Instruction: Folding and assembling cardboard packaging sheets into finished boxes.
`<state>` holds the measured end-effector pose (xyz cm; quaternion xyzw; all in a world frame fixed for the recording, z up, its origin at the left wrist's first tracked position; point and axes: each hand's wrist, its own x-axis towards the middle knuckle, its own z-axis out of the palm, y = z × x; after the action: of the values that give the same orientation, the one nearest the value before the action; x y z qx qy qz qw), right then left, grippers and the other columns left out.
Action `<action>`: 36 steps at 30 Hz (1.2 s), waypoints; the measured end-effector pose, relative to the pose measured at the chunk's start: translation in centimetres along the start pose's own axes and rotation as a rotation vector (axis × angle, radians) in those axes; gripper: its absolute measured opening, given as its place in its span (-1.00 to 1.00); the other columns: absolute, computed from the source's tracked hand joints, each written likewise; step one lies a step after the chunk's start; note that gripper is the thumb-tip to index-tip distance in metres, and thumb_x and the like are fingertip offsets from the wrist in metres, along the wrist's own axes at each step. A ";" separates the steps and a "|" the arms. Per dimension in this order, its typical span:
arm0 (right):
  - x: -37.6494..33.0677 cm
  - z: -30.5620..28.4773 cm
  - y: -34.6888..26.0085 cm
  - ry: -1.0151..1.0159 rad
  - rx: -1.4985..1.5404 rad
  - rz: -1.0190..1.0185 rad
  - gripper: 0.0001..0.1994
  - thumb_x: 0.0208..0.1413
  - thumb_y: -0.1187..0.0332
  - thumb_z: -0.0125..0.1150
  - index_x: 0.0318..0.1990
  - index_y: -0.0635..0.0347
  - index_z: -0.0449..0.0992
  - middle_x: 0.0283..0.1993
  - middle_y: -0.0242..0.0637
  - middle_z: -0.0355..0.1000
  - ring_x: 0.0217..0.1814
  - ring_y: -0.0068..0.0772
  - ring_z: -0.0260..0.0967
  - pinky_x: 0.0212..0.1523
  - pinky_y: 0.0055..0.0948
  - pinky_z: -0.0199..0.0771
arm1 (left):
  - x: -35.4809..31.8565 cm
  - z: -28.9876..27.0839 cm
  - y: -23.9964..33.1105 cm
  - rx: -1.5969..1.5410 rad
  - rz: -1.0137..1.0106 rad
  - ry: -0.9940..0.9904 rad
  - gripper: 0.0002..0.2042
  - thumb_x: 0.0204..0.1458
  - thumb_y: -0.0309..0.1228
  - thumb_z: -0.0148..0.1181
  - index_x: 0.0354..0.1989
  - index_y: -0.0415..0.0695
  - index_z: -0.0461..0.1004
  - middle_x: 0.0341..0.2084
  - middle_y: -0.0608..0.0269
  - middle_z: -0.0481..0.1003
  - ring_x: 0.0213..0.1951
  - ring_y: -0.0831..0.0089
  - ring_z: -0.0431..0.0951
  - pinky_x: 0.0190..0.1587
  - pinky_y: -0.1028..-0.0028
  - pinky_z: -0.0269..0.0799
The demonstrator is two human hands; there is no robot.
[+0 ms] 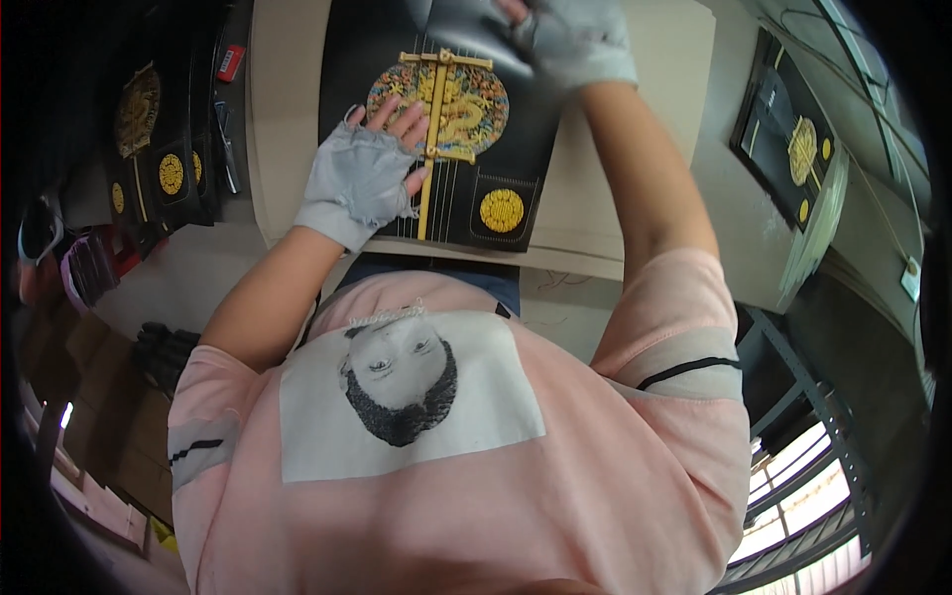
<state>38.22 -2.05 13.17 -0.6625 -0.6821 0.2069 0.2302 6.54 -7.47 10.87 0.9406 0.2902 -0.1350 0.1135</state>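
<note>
A black printed sheet (446, 149) lies flat on the pale tabletop (615, 213), directly in front of the person in the pink shirt (476, 476). The sheet carries a large round gold and multicoloured dragon medallion (448, 104) at its middle, a gold cross-shaped band (433, 149) running from far to near over it, and 1 smaller gold disc (502, 210) on a square panel near its right near corner.

The left hand (372, 169), in a grey fingerless glove, rests palm down on the left part of the sheet. Its grip is apart: the bare fingers spread flat, their tips touching the medallion's left edge and the gold band, clamped on nothing.

The right hand (570, 40), also in a grey glove, is at the sheet's far right corner, partly cut off by the upper edge of the view. There a corner of the glossy black sheet appears lifted, but whether that grip is closed on it I cannot tell.

To the far left, beside the tabletop, lies a stack of similar black sheets with gold discs (164, 149). At the right, well apart, another black and gold sheet (793, 149) rests on a separate surface.
</note>
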 end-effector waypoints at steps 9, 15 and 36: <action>-22.6 8.4 -10.8 -0.237 -0.441 0.093 -0.19 0.22 -0.31 0.00 0.44 0.08 0.30 0.54 0.09 0.13 0.59 0.13 0.05 0.49 0.17 0.05 | -0.8 0.8 0.3 0.061 -0.001 0.072 -0.39 0.26 -0.02 0.03 0.46 0.03 0.28 0.48 0.35 0.23 0.51 0.30 0.11 0.53 0.13 -0.07; -28.1 11.8 -11.2 -0.270 -0.372 0.170 -0.14 0.20 -0.35 -0.01 0.47 0.08 0.25 0.58 0.10 0.05 0.64 0.13 -0.07 0.48 0.27 0.02 | -0.5 1.6 -0.4 0.047 0.018 0.110 -0.39 0.25 -0.05 0.04 0.46 0.03 0.28 0.48 0.34 0.23 0.51 0.29 0.11 0.53 0.11 -0.07; 10.8 3.3 9.3 0.159 -0.738 -0.053 -0.23 0.35 -0.31 -0.19 0.52 0.00 0.20 0.61 -0.01 0.04 0.66 0.04 -0.08 0.55 0.19 -0.06 | -0.3 0.3 -0.2 -0.044 -0.007 0.001 -0.39 0.28 0.03 -0.06 0.42 -0.02 0.35 0.47 0.33 0.26 0.50 0.25 0.14 0.52 0.06 -0.07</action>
<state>43.61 9.18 5.43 -0.6971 -0.7076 -0.1106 0.0334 6.09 -7.54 10.71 0.9369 0.2964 -0.1283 0.1337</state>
